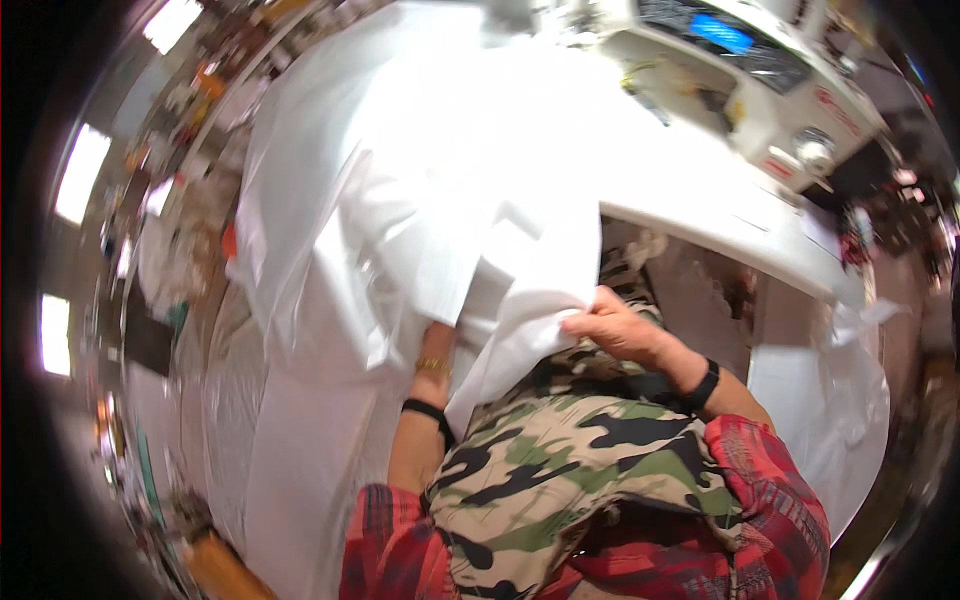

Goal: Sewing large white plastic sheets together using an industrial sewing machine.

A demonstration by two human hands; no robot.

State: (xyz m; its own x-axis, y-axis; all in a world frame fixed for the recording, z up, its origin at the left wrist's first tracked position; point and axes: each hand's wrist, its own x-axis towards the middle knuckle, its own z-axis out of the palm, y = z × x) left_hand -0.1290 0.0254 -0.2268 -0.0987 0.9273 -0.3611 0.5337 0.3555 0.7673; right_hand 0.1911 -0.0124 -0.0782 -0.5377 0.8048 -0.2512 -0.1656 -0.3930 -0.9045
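Left of the sewing machine (800, 112), I judge the white sheet (410, 225) could slip, dragged by its hanging folds, from the right hand (622, 328) pinching its edge; the covered left hand (438, 337) I cannot tell.

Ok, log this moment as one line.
right hand: pinching white sheet; left hand: hidden by white sheet; white machine: upper right
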